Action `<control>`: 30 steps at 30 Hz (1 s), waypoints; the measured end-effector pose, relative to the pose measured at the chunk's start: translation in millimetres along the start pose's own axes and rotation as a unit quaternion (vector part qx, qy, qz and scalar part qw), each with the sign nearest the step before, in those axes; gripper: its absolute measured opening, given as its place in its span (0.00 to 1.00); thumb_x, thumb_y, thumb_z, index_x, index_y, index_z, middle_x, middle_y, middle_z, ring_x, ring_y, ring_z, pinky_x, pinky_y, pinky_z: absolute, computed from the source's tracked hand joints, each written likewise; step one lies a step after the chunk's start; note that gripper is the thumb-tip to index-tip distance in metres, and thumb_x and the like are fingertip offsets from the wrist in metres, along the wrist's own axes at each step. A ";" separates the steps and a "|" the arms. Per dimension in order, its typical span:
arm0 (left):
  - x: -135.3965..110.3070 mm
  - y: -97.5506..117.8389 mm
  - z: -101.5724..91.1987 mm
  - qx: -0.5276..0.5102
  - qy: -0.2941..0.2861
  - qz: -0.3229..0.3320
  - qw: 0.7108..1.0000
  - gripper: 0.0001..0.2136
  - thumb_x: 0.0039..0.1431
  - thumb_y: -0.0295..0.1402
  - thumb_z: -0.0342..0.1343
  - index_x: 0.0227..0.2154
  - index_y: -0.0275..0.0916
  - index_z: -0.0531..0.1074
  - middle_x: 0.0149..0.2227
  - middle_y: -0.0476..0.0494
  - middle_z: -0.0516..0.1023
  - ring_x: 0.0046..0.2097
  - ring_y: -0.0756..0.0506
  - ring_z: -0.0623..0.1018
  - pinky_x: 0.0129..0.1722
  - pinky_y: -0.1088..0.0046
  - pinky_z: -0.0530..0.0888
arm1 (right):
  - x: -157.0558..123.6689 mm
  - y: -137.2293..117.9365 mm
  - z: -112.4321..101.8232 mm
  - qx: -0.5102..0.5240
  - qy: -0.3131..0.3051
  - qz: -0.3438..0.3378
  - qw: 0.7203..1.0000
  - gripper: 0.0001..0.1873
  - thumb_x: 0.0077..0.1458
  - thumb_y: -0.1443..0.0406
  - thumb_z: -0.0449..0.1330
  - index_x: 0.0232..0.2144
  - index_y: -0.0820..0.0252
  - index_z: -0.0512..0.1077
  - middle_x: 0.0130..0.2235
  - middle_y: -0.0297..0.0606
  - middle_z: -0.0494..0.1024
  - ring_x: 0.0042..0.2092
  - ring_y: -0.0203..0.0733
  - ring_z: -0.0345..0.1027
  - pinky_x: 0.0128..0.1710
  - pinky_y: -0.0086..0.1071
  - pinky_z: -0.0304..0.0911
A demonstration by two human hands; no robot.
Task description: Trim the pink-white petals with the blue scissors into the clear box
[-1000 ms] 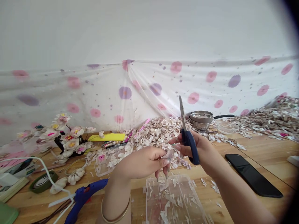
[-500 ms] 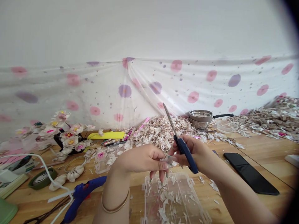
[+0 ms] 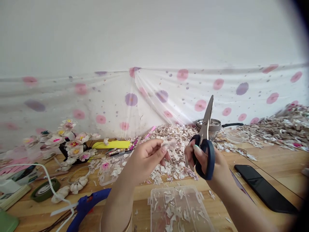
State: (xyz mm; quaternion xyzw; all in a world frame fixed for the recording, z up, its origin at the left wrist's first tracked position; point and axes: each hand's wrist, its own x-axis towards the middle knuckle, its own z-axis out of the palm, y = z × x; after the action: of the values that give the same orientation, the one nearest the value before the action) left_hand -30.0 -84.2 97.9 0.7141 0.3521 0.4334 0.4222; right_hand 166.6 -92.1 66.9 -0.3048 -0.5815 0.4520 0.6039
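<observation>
My left hand (image 3: 151,156) pinches a thin, whitish petal-like piece (image 3: 172,144) between thumb and fingers, above the front of a heap of similar pale pieces (image 3: 177,166). To its right, my right hand (image 3: 205,158) is closed on dark blue-handled scissors (image 3: 207,129), with fingers through the loops. The blades point up and look closed. Below both hands lies a clear divided plastic box (image 3: 178,206) with pale scraps scattered over it.
At left are a blue glue gun (image 3: 88,206), green tape roll (image 3: 45,190), garlic bulbs (image 3: 79,184) and handmade flowers (image 3: 74,145). A phone (image 3: 264,187) lies at right. Metal bowls (image 3: 208,124) stand behind the scissors. A flowered plastic sheet (image 3: 154,106) covers the lower wall.
My hands have come apart. The right has swung the scissors upright and to the right, while the left has lifted the pale piece up over the heap.
</observation>
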 end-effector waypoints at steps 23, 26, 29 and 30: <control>-11.1 5.6 10.9 0.038 0.221 0.114 0.968 0.11 0.62 0.41 0.56 0.38 0.38 0.74 0.35 0.44 0.81 0.37 0.48 0.79 0.36 0.77 0.74 | -16.2 -7.2 7.2 -0.056 -0.219 0.097 0.969 0.20 0.57 0.46 0.59 0.35 0.56 0.67 0.33 0.39 0.69 0.35 0.44 0.63 0.38 0.36 0.61; -11.1 4.2 9.9 0.024 0.197 0.114 0.974 0.11 0.63 0.41 0.56 0.37 0.38 0.75 0.33 0.45 0.80 0.36 0.50 0.78 0.35 0.79 0.73 | -12.6 -2.4 5.1 -0.042 -0.245 0.093 0.964 0.24 0.55 0.44 0.58 0.36 0.58 0.66 0.32 0.38 0.68 0.34 0.42 0.62 0.36 0.35 0.60; -8.9 4.0 11.8 0.015 0.181 0.112 0.977 0.10 0.63 0.40 0.56 0.37 0.39 0.75 0.32 0.47 0.80 0.34 0.51 0.77 0.35 0.80 0.73 | -9.1 4.6 4.2 -0.038 -0.254 0.090 0.962 0.26 0.54 0.42 0.59 0.36 0.59 0.65 0.31 0.38 0.68 0.33 0.41 0.62 0.34 0.33 0.59; -8.0 4.3 12.7 0.014 0.178 0.110 0.978 0.09 0.63 0.40 0.56 0.37 0.39 0.75 0.32 0.48 0.79 0.34 0.51 0.77 0.35 0.80 0.73 | -8.6 6.4 4.2 -0.036 -0.252 0.089 0.963 0.26 0.54 0.42 0.59 0.36 0.59 0.65 0.31 0.38 0.68 0.33 0.40 0.61 0.33 0.33 0.59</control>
State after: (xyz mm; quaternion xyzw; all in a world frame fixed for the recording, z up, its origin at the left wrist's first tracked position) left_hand -20.8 -96.6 95.8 0.6660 0.3466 0.5922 0.2926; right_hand 162.0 -97.9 58.1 -0.2536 -0.7013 0.5448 0.3836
